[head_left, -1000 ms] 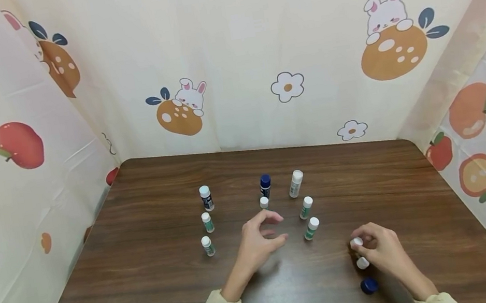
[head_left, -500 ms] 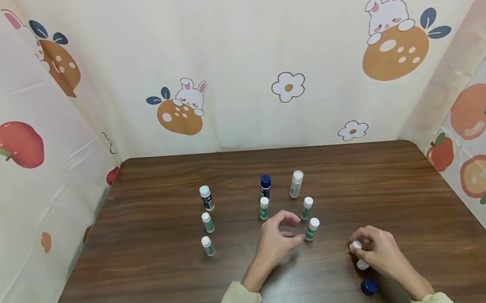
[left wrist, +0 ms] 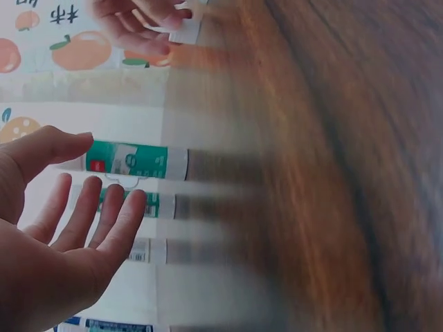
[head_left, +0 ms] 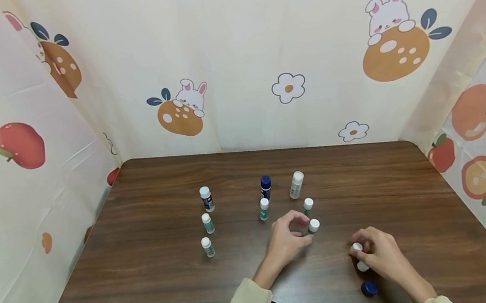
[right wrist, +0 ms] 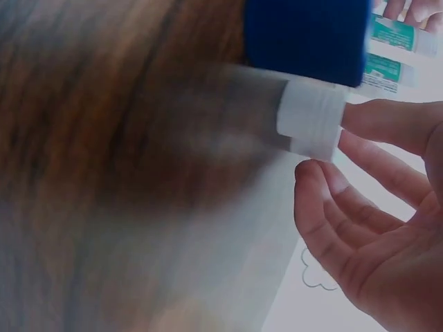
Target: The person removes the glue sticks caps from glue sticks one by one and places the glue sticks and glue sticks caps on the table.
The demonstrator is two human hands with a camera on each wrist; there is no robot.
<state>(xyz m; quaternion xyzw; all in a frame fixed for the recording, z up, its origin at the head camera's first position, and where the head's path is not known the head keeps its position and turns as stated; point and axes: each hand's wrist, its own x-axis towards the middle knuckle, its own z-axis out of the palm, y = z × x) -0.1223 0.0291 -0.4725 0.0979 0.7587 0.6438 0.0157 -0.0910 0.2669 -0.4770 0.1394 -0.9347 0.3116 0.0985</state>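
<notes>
My left hand [head_left: 286, 241] is beside the front right glue stick [head_left: 313, 227], which stands upright with a white cap and green label. In the left wrist view the thumb lies along that green glue stick [left wrist: 131, 159], and the fingers are spread on its other side with a gap. Behind it stands another green glue stick [head_left: 308, 205]. My right hand [head_left: 379, 251] pinches a small white cap [head_left: 357, 247] between thumb and fingertips. A second white cap [head_left: 363, 265] sits just in front of it, partly hidden by the hand, and a dark blue cap [head_left: 369, 288] sits nearer me.
Glue sticks stand in columns: a blue-capped one [head_left: 266, 187] with a green one [head_left: 264, 209] before it, a tall white one [head_left: 297, 185], and three at left, including a dark-labelled one [head_left: 206, 199]. Patterned curtains [head_left: 231, 69] surround the brown table [head_left: 150, 291].
My left hand has moved right, from in front of the middle green glue stick to the front right one. My right hand has stayed almost in place with the white cap.
</notes>
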